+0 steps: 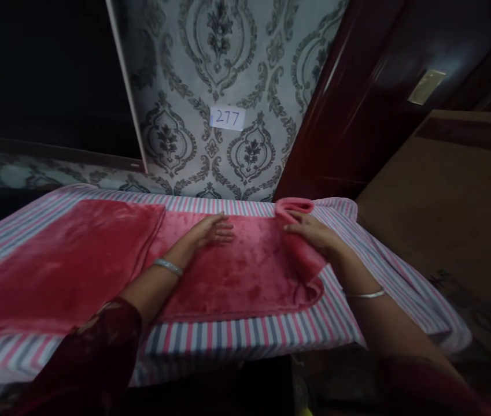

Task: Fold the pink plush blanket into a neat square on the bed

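A plush red-pink blanket (236, 266) lies spread along a striped cloth (210, 338), with its left part folded over in a darker layer. At its right end the blanket is turned up into a thick fold. My right hand (312, 231) is on that fold, fingers curled over its upper edge, thumb side toward the wall. Over the blanket's middle is my left hand (213, 230), fingers stretched out and pointing right. Whether its palm touches the fabric I cannot tell.
Behind the table stands a patterned wall with a paper label (228, 118) reading 277. A dark screen (45, 75) is at the upper left. On the right are a dark red door (370, 86) and a large cardboard box (453, 219) close to the table's edge.
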